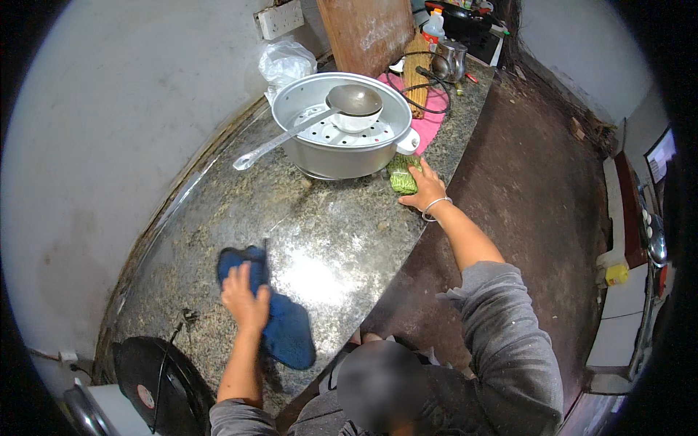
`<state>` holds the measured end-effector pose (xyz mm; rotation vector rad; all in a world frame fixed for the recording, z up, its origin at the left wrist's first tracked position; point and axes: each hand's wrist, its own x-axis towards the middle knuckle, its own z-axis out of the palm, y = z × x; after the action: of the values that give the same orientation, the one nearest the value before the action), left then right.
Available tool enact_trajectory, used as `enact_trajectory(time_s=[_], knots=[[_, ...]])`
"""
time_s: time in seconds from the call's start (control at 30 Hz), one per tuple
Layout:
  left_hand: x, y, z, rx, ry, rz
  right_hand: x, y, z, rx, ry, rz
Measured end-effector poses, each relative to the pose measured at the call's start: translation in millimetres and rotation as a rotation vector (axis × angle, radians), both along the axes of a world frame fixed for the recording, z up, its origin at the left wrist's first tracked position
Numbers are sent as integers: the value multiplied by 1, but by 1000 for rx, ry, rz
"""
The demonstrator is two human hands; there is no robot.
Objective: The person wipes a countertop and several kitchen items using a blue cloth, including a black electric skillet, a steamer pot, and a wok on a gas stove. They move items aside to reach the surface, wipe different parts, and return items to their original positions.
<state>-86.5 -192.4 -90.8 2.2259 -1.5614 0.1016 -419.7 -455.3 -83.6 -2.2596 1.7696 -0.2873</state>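
Observation:
My left hand (pixel 244 298) rests over a dark blue cloth (pixel 289 332) on the stone countertop (pixel 349 234); part of the cloth under the palm is hidden. Fingers spread, my right hand (pixel 425 188) touches a green bundle (pixel 403 177), perhaps a scrubbing pad, beside a metal steamer pot (pixel 341 158). Inside the pot, a white bowl (pixel 355 122) sits on the perforated tray. A metal ladle (pixel 292 133) lies across them, its bowl over the white one and its handle past the rim.
Behind the pot are a plastic bag (pixel 286 62), a wooden board (pixel 368 35), a black cable (pixel 448 98), a pink mat (pixel 433 125), a metal jug (pixel 450 60) and a bottle (pixel 434 27). A black appliance (pixel 158 381) stands at lower left. The counter's edge curves along the right.

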Motion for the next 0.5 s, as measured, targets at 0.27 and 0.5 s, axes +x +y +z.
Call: enact_trajectory(time_s=[0.27,0.5], knots=[[-56,-36,26,134,140,-427,-21,-6,-3,-232,-17,86],[-1,-49,16,161,44,390,-107,-60,8,-412,-226,74]])
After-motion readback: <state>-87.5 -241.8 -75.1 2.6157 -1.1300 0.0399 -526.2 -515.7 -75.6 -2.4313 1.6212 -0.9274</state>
